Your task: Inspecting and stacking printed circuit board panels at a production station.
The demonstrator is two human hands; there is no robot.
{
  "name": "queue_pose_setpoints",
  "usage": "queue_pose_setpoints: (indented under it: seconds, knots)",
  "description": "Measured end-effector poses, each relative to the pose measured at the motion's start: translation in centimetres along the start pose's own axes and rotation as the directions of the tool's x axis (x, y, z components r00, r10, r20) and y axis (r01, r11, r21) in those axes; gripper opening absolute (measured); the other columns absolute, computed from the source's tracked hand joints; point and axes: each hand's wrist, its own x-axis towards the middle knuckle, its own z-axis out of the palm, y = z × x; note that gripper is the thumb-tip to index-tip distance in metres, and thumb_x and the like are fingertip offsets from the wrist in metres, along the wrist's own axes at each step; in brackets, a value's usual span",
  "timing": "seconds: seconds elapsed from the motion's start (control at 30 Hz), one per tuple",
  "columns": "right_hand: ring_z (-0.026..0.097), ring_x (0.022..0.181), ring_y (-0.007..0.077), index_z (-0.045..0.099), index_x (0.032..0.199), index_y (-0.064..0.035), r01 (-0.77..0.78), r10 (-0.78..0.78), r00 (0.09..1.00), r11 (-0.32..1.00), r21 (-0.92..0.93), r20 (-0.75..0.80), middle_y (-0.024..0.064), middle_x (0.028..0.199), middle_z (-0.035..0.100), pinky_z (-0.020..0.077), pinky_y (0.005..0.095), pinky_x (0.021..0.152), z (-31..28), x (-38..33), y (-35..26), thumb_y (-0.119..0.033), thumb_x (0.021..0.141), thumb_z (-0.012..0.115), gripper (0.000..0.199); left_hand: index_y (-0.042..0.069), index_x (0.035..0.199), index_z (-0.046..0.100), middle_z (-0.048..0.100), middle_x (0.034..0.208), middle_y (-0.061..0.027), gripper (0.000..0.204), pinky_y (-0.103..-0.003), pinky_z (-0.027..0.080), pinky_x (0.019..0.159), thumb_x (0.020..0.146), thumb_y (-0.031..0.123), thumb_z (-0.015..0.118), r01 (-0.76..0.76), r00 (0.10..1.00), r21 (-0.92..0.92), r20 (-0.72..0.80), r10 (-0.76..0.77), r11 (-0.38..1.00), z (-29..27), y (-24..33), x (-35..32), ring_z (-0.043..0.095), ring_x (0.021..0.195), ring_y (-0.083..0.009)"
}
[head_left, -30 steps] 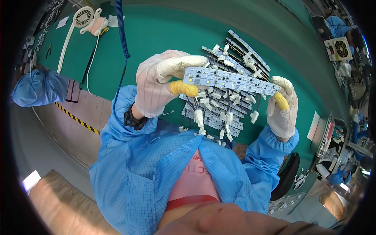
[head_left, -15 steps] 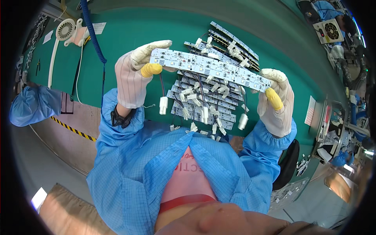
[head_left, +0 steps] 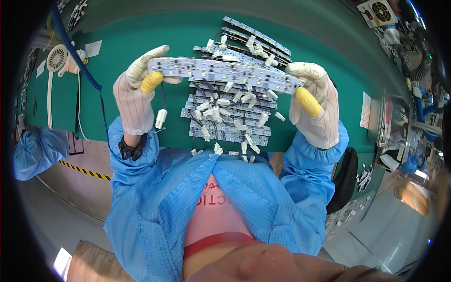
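Observation:
A long white LED circuit board strip [head_left: 221, 73] is held up over the green work surface, its left end slightly higher than its right. My left hand [head_left: 143, 77], in a striped white glove with a yellow thumb cover, pinches the left end. My right hand [head_left: 312, 91], gloved the same way, grips the right end. A white plug connector [head_left: 161, 119] dangles on a dark cable below the left end. Beneath and behind the held strip, several similar boards [head_left: 230, 136] lie in overlapping rows, with white connectors [head_left: 216, 113] heaped over them. The held strip hides part of that pile.
At the left stand a small white fan [head_left: 57, 58] and a hanging blue coiled cord [head_left: 80, 66]. A paper sheet [head_left: 365, 110] lies near the right table edge. Past that edge are a clear bin and clutter. Another person's blue sleeve [head_left: 40, 150] shows at far left.
Both hands and the strip have shifted left in the picture, along with the whole scene as the view turned. The strip's face is tilted differently. Both hands still hold its ends.

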Motion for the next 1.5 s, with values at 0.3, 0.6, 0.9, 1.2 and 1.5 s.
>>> queue_pose_setpoints:
  seconds: [0.3,0.6,0.9,1.2,1.5]
  knots:
    - [0.038,0.046,0.0010,0.051,0.116,0.0013,-0.081,0.081,0.996,0.996,-0.023,-0.022,-0.0033,0.057,0.051,0.0273,0.0151,0.051,-0.9,1.0,1.4,-0.037,0.089,0.059,0.048,-0.009,0.114,0.056,0.066,0.092,-0.0142,0.055,-0.023,0.051,0.069,0.079,0.031,0.069,-0.021,0.995,-0.189,0.093,0.039,0.982,1.3,2.8,-1.5,0.065,0.072,-0.0148]
    - [0.045,0.046,0.0021,0.051,0.112,0.0021,-0.053,0.054,0.998,0.995,-0.082,0.020,0.0018,0.070,0.058,0.0297,0.0140,0.046,0.1,-0.4,-0.1,-0.025,0.088,0.062,0.039,-0.007,0.121,0.052,0.067,0.092,-0.0114,0.046,-0.019,0.048,0.071,0.087,0.024,0.061,-0.019,0.999,0.196,0.034,0.013,0.981,0.2,0.6,0.2,0.064,0.079,-0.0119]
    - [0.047,0.062,0.0056,0.050,0.117,0.0009,0.007,-0.009,0.996,1.000,0.027,0.091,-0.0035,0.054,0.050,0.0358,0.0203,0.067,-1.7,0.9,2.5,-0.037,0.091,0.055,0.046,-0.008,0.109,0.058,0.066,0.094,-0.0149,0.041,-0.025,0.053,0.071,0.084,0.023,0.065,-0.054,0.992,-0.216,0.104,0.078,0.975,0.5,1.2,-0.9,0.066,0.073,-0.0172]
    - [0.048,0.053,0.0019,0.049,0.115,0.0024,-0.081,0.078,0.996,0.993,0.083,0.040,0.0044,0.082,0.059,0.0334,0.0151,0.051,-1.2,-0.2,1.2,-0.030,0.085,0.066,0.048,-0.005,0.117,0.056,0.067,0.093,-0.0119,0.034,-0.020,0.048,0.070,0.089,0.015,0.059,-0.028,0.999,-0.085,0.019,0.030,0.996,1.1,1.5,-0.3,0.065,0.082,-0.0139]
    - [0.054,0.053,0.0098,0.048,0.118,0.0047,-0.159,0.136,0.979,0.976,0.151,0.151,0.0151,0.094,0.062,0.0410,0.0199,0.046,0.8,-1.1,-1.3,-0.026,0.079,0.070,0.054,-0.001,0.117,0.058,0.067,0.096,-0.0077,0.047,-0.020,0.043,0.065,0.073,-0.009,0.043,0.077,0.995,0.240,0.036,-0.088,0.968,0.9,-0.2,1.3,0.058,0.078,-0.0076]
